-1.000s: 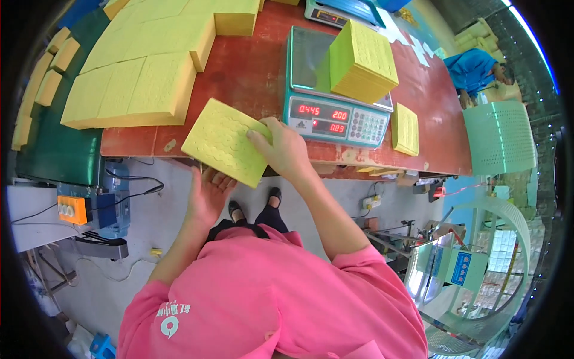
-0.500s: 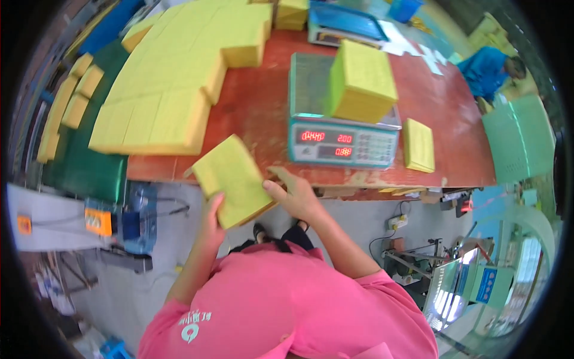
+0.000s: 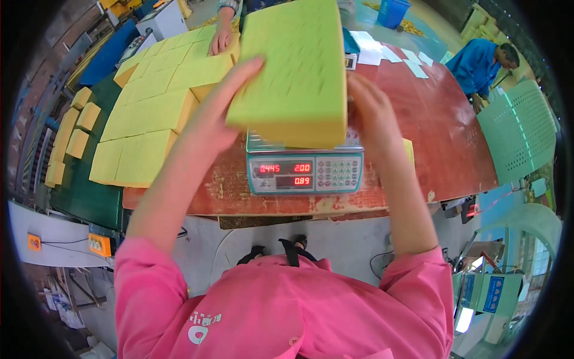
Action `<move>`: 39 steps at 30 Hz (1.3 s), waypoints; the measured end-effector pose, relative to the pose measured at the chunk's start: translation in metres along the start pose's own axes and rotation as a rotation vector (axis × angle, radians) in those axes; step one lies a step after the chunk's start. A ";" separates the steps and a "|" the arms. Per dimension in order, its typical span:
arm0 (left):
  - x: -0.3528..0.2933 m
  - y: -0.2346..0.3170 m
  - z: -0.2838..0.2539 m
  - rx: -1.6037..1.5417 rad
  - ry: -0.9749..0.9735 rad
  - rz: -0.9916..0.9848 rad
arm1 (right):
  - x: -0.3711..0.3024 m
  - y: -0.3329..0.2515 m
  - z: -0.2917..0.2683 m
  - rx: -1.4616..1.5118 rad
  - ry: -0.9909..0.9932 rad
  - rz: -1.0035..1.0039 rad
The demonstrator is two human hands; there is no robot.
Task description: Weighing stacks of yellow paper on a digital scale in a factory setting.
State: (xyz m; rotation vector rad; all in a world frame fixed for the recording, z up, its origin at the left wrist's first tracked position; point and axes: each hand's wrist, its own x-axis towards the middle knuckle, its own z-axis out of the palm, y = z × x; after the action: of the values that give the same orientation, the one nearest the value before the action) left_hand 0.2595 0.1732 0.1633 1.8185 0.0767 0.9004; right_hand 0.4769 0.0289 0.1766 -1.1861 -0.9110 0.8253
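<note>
A thick stack of yellow paper (image 3: pixel 290 66) is held between my two hands above the weighing scale (image 3: pixel 305 178). My left hand (image 3: pixel 222 116) presses against the stack's left side, thumb toward its top. On the opposite side my right hand (image 3: pixel 375 107) has its fingers along the edge, partly hidden behind it. The stack looks lifted and slightly blurred; it covers most of the scale's pan. Below it, the scale's lit display and keypad face me. Past my right forearm, part of a thinner yellow stack (image 3: pixel 409 152) shows on the red table.
Rows of yellow paper stacks (image 3: pixel 143 113) cover the table's left part. A co-worker's hand (image 3: pixel 221 40) rests on them. More stacks (image 3: pixel 78 142) lie on a green surface. White sheets (image 3: pixel 412 60) are at the back right. Another person in blue (image 3: pixel 478 63) works beyond the red table (image 3: pixel 442 125).
My hands have gone from a thinner yellow stack at the table's edge to the thick one, which stood on the scale and is now raised. A co-worker's hand has appeared at the left.
</note>
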 end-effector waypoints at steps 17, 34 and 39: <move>0.088 -0.045 0.033 -0.336 0.246 -0.772 | 0.074 0.064 -0.070 0.123 -0.016 0.235; 0.072 -0.071 0.030 -0.255 0.351 -0.633 | 0.065 0.073 -0.069 -0.060 0.002 0.145; 0.049 -0.103 0.044 -0.356 0.377 -0.513 | 0.066 0.112 -0.074 0.002 0.240 0.060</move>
State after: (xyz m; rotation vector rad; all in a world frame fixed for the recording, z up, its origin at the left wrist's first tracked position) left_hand 0.3574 0.2061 0.0972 1.1997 0.5589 0.8098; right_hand 0.5648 0.0802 0.0665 -1.2852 -0.6807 0.7132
